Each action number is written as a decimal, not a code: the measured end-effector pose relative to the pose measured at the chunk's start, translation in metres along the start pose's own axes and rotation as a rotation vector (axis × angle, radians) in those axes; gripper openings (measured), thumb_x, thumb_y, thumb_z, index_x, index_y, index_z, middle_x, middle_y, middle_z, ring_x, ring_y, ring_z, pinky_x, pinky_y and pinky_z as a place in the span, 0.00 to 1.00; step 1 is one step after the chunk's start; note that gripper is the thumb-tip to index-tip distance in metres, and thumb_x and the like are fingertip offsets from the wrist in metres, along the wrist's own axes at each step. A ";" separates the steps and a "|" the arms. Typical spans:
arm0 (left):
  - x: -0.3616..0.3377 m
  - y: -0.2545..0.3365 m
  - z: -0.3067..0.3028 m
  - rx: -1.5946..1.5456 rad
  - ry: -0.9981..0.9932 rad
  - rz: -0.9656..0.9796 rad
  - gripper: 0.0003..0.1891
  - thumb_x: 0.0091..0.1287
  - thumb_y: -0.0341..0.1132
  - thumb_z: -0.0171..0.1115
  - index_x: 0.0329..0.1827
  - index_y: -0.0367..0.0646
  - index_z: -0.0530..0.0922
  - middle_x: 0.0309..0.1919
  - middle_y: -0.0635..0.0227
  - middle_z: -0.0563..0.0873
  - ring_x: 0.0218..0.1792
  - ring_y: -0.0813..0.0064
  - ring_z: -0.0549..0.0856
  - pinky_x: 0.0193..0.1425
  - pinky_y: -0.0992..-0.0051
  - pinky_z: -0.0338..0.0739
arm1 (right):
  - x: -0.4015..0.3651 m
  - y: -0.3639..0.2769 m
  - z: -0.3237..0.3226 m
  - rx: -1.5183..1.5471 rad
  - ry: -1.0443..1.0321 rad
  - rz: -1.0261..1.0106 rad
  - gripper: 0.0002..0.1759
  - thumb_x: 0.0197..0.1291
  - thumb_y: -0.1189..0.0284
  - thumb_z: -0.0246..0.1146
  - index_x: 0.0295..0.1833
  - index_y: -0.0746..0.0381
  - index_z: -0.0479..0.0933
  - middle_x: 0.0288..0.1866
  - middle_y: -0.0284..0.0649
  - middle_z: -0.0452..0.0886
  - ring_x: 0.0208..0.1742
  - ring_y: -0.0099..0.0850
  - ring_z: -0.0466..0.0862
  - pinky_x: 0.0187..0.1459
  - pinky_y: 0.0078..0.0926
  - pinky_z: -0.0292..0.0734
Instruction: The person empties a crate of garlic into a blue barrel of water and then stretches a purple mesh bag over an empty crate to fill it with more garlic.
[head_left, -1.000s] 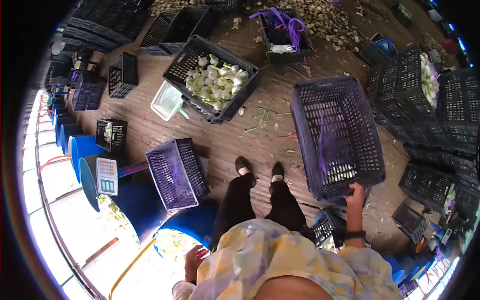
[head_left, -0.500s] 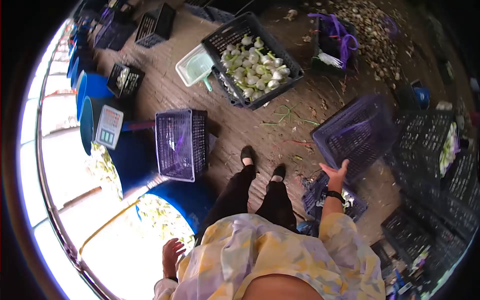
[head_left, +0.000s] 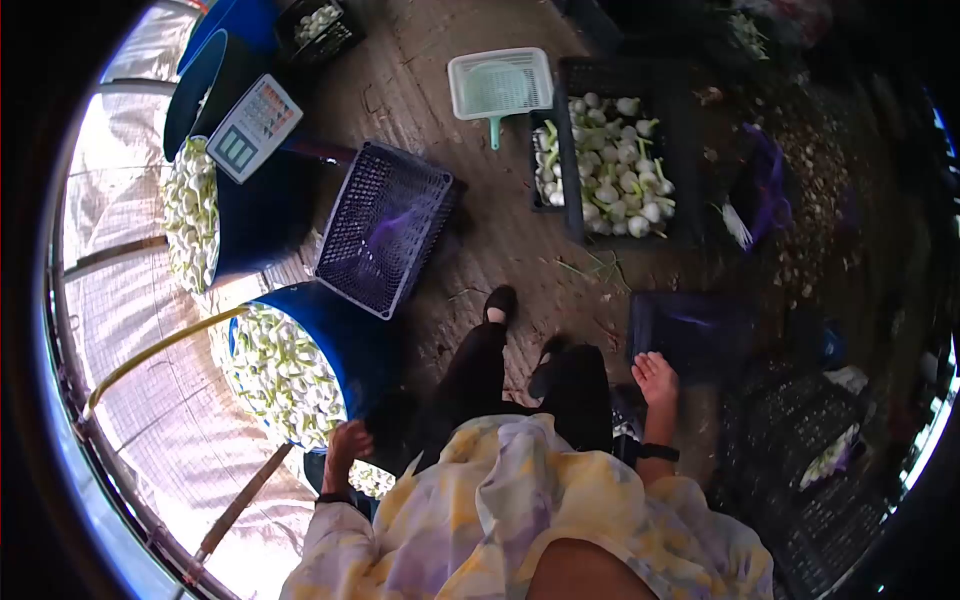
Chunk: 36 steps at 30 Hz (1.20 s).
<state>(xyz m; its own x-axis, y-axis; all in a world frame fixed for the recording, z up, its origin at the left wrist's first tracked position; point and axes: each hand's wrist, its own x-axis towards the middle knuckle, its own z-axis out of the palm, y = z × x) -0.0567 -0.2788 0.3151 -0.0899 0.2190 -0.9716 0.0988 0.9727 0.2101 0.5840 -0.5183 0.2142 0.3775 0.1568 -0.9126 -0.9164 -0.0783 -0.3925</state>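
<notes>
My right hand (head_left: pixel 655 378) is held out with its fingers stretched and nothing in it. It overlaps the near edge of a dark purple crate (head_left: pixel 690 325) on the floor. My left hand (head_left: pixel 348 442) hangs loosely bent and empty, beside the rim of a blue barrel (head_left: pixel 365 335). White garlic bulbs with green stems (head_left: pixel 285 375) fill that barrel. Ahead on the floor lies a purple mesh crate (head_left: pixel 387 230) with a purple strip inside.
A black crate of garlic bulbs (head_left: pixel 625 175) stands ahead, beside a white basket (head_left: pixel 500 85) with a green-handled strainer. A scale (head_left: pixel 254 128) sits by another blue barrel (head_left: pixel 255 220) at left. Stacked black crates (head_left: pixel 790 450) stand at right; loose bulbs (head_left: pixel 810 200) lie farther off.
The view has turned right. My right hand has drawn away from the purple crate at right, which now sits lower and flatter. The left hand shows nearer the blue barrel.
</notes>
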 end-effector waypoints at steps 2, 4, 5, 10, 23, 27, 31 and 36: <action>-0.001 0.041 0.047 0.222 0.113 0.253 0.16 0.64 0.44 0.56 0.46 0.40 0.74 0.32 0.63 0.78 0.31 0.65 0.82 0.31 0.67 0.80 | 0.007 -0.018 0.017 -0.079 -0.007 0.013 0.10 0.57 0.69 0.60 0.42 0.62 0.74 0.42 0.43 0.80 0.45 0.38 0.81 0.45 0.40 0.78; -0.006 0.099 0.108 0.213 0.061 0.398 0.15 0.65 0.42 0.56 0.47 0.39 0.75 0.34 0.64 0.80 0.34 0.71 0.83 0.32 0.72 0.81 | 0.026 -0.039 0.022 -0.156 -0.033 0.005 0.18 0.58 0.65 0.61 0.50 0.64 0.72 0.47 0.46 0.78 0.49 0.40 0.80 0.48 0.42 0.76; -0.002 0.114 0.127 0.182 0.042 0.429 0.15 0.65 0.41 0.56 0.48 0.39 0.75 0.34 0.65 0.80 0.34 0.72 0.83 0.33 0.74 0.81 | 0.037 -0.051 0.034 -0.151 -0.018 0.000 0.18 0.58 0.65 0.61 0.50 0.64 0.72 0.47 0.46 0.78 0.49 0.40 0.80 0.48 0.42 0.76; 0.001 0.168 0.275 0.188 0.043 0.554 0.16 0.67 0.39 0.55 0.49 0.36 0.75 0.35 0.65 0.81 0.35 0.74 0.83 0.34 0.77 0.81 | 0.110 -0.114 0.111 -0.039 -0.215 -0.030 0.49 0.60 0.50 0.58 0.71 0.70 0.41 0.72 0.54 0.51 0.71 0.45 0.57 0.63 0.49 0.63; 0.015 0.157 0.490 0.325 -0.097 0.387 0.15 0.64 0.41 0.57 0.44 0.37 0.77 0.30 0.71 0.80 0.30 0.81 0.80 0.35 0.81 0.74 | 0.210 -0.124 0.194 0.262 0.048 0.054 0.20 0.48 0.74 0.69 0.48 0.62 0.75 0.45 0.41 0.78 0.45 0.40 0.79 0.47 0.43 0.76; 0.066 0.185 0.552 0.331 -0.087 0.555 0.19 0.62 0.45 0.57 0.48 0.38 0.76 0.36 0.69 0.80 0.38 0.79 0.79 0.39 0.79 0.73 | 0.192 -0.133 0.201 0.245 0.179 0.024 0.10 0.46 0.86 0.61 0.37 0.72 0.73 0.35 0.45 0.77 0.39 0.41 0.80 0.40 0.43 0.79; 0.094 0.218 0.636 0.327 -0.196 0.667 0.25 0.62 0.46 0.59 0.56 0.37 0.71 0.46 0.67 0.79 0.47 0.75 0.76 0.45 0.75 0.71 | 0.192 -0.125 0.200 0.264 0.151 -0.038 0.06 0.46 0.88 0.59 0.33 0.72 0.73 0.34 0.45 0.75 0.37 0.41 0.79 0.39 0.45 0.79; 0.128 0.233 0.671 0.309 -0.287 0.709 0.31 0.60 0.50 0.62 0.60 0.37 0.68 0.49 0.64 0.79 0.48 0.74 0.75 0.48 0.71 0.68 | 0.200 -0.131 0.203 0.250 0.175 -0.051 0.08 0.46 0.89 0.56 0.36 0.74 0.72 0.36 0.46 0.75 0.37 0.42 0.79 0.37 0.45 0.80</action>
<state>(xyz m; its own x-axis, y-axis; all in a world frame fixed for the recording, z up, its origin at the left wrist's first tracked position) 0.6196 -0.0761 0.1662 0.3492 0.7040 -0.6184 0.3090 0.5365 0.7853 0.7525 -0.2769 0.1058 0.4209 -0.0196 -0.9069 -0.8919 0.1735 -0.4177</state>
